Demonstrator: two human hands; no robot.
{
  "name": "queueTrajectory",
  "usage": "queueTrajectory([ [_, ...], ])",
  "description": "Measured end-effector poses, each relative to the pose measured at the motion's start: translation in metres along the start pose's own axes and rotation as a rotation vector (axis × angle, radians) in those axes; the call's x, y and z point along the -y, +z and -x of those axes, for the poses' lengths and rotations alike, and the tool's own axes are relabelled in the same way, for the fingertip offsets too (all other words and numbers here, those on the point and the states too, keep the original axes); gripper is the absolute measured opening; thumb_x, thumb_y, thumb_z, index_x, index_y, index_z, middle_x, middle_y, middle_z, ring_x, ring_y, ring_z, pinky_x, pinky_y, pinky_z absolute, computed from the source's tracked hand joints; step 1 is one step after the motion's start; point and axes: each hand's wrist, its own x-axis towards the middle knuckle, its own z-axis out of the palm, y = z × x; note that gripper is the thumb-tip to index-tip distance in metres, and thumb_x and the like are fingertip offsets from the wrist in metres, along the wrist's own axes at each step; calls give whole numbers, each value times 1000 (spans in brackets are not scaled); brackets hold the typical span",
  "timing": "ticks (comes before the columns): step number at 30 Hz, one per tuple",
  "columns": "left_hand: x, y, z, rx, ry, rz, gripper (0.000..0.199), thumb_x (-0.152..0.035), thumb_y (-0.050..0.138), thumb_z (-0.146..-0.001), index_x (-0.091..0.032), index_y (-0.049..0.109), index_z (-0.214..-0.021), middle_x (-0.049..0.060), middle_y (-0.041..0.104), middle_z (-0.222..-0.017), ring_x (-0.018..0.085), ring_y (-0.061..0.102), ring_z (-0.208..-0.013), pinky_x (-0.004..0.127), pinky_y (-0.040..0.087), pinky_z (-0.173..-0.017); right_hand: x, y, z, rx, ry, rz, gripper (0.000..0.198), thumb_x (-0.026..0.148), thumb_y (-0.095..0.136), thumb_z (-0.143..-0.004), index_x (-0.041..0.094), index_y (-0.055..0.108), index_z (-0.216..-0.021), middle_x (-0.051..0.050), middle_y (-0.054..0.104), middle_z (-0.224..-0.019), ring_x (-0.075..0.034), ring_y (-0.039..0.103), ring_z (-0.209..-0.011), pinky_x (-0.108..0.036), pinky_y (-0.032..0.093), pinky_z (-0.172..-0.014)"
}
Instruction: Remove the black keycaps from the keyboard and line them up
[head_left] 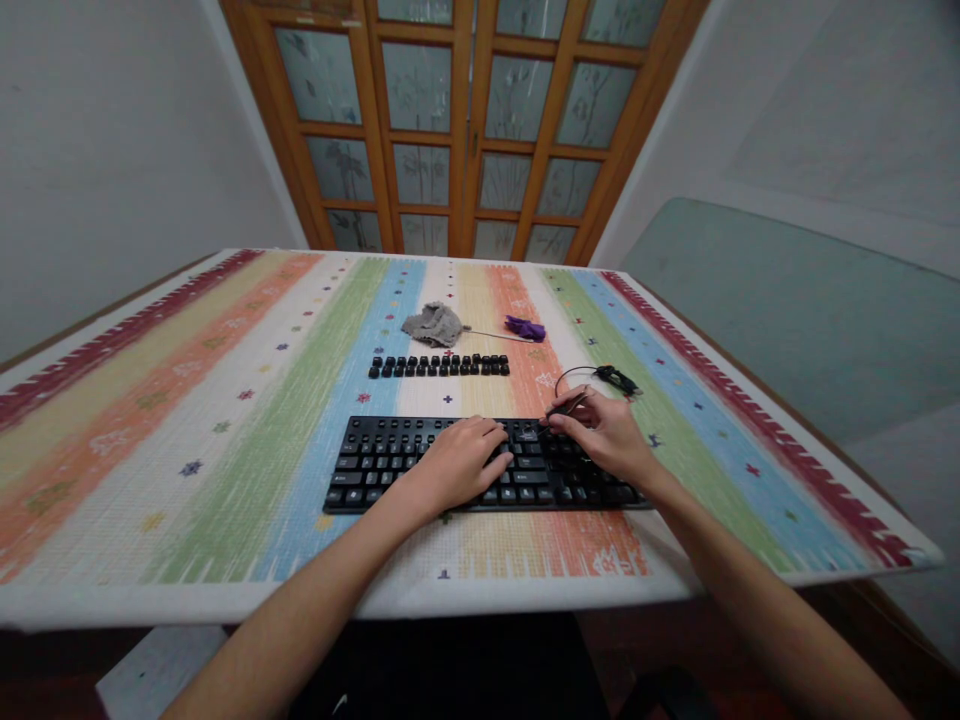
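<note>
A black keyboard [442, 470] lies on the striped tablecloth, its upper rows showing gaps where keycaps are off. My left hand [471, 460] rests flat over the middle of the keys, fingers stretched out. Over the keyboard's upper right part, my right hand [600, 430] is closed in a pinch around a thin dark tool [568, 405], which looks like tweezers. The tool's tip points down at the keys near the right of the main block. Behind the keyboard, several loose black keycaps [439, 366] are lined up in two rows.
A crumpled grey cloth [433, 325] lies beyond the keycaps, beside a purple bristly duster head [525, 328] on a thin rod. The keyboard's coiled black cable [616, 379] sits behind my right hand. The tablecloth's front edge [405, 598] runs close to my body.
</note>
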Motion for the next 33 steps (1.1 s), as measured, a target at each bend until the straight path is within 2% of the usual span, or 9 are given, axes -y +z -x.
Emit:
queueTrajectory([
  [11, 0, 0, 1, -11, 16, 0, 21, -29, 49, -97, -15, 61, -107, 10, 66, -106, 24, 60, -102, 39, 49, -91, -15, 0, 12, -86, 106, -343, 29, 44, 77, -77, 21, 62, -87, -3, 71, -81, -22, 75, -77, -33, 65, -72],
  [16, 0, 1, 1, -8, 12, -9, 21, -29, 49, -98, -15, 61, -106, 10, 67, -106, 24, 61, -101, 38, 49, -91, -15, 2, 16, -138, 140, -398, 32, 44, 80, -73, 20, 63, -86, -3, 69, -82, -22, 74, -77, -35, 65, -74],
  [23, 1, 3, 0, -8, 5, -12, 23, -30, 49, -97, -14, 62, -108, 10, 66, -108, 25, 61, -102, 40, 49, -92, -12, 8, 16, -221, 257, -471, 41, 48, 85, -64, 19, 63, -82, -2, 66, -79, -24, 75, -76, -36, 66, -73],
  [33, 1, 3, 1, -22, 2, 1, 21, -29, 51, -97, -15, 62, -108, 11, 66, -109, 25, 61, -105, 40, 49, -94, -11, 14, 21, -306, 260, -440, 44, 49, 85, -64, 16, 64, -85, -5, 71, -80, -24, 75, -77, -38, 66, -76],
])
